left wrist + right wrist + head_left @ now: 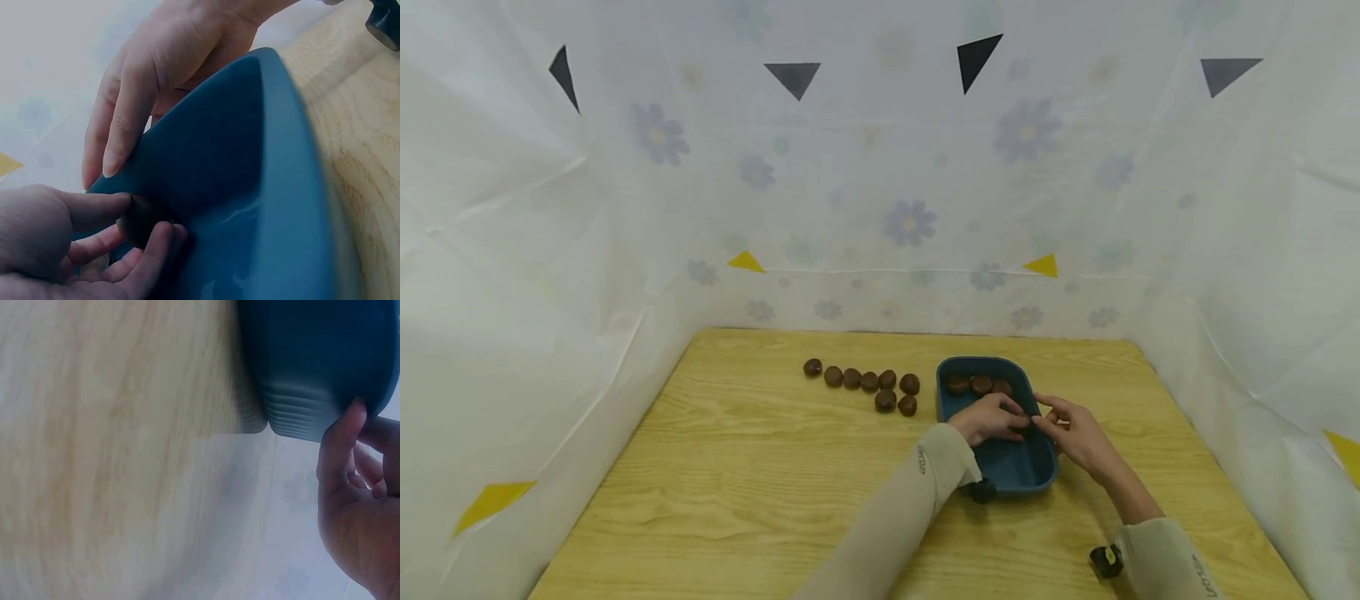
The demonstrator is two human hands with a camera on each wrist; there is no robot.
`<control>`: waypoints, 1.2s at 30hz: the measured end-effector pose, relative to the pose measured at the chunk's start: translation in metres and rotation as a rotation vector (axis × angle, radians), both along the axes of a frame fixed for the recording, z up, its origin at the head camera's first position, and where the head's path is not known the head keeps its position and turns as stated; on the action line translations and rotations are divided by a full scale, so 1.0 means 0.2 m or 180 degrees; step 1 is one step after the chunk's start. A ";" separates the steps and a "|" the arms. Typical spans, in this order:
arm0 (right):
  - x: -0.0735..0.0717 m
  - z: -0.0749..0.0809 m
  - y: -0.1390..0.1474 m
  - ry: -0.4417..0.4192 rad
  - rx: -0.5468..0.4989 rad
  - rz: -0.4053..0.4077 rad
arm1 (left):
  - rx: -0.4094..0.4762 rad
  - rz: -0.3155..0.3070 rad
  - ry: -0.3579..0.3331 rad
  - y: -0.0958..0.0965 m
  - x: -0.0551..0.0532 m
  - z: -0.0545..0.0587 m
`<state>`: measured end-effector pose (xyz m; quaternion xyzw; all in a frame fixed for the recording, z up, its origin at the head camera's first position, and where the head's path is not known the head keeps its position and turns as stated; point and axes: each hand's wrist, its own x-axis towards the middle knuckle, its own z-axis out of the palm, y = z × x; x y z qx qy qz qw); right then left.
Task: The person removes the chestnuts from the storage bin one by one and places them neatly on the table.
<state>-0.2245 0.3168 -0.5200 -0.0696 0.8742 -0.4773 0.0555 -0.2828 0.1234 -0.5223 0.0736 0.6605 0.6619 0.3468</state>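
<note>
In the head view my left hand [992,418] reaches into a blue plastic bin [1017,487]. Between its thumb and fingers it pinches a dark brown chestnut [142,220], close to the bin's side wall. My right hand [1078,437] is at the bin's right side, fingertips at the rim; the left wrist view has its fingers extended along that edge. Seen from the right wrist, the thumb [347,434] lies against the outer wall near the rim. A few chestnuts [981,384] sit in a row at the bin's far end.
Left of the bin, several more chestnuts [869,382] lie on the wooden table [737,475], most of them in a line, with a couple just in front. A pale flowered sheet [865,167] walls in the back and sides. Dark wrist devices [1107,562] sit at both cuffs.
</note>
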 end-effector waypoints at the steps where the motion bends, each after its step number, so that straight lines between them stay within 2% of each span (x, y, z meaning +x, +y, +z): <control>1: 0.00 0.00 0.00 -0.0006 -0.0002 -0.0004 | 0.0014 0.0001 -0.0011 0.00 0.00 0.00; 9: 0.00 0.00 0.00 -0.0017 0.0004 -0.0026 | 0.0164 -0.0047 0.0036 0.00 0.01 0.01; 12: 0.00 0.01 0.00 -0.0016 0.0014 -0.0035 | 0.0186 -0.0009 0.0049 0.00 0.01 0.02; 20: 0.00 0.01 0.00 -0.0055 -0.0015 -0.0035 | 0.0233 0.0193 0.0149 0.00 0.01 0.01; 28: 0.00 0.00 -0.01 -0.0044 -0.0043 -0.0061 | 0.0331 0.0494 0.0339 0.01 0.02 0.03; 33: 0.00 0.00 -0.01 -0.0044 -0.0008 -0.0074 | 0.0393 0.0737 0.0379 0.02 0.01 0.04; 36: 0.01 0.00 -0.01 -0.0010 0.0017 -0.0071 | 0.0382 0.0785 0.0417 0.02 0.00 0.05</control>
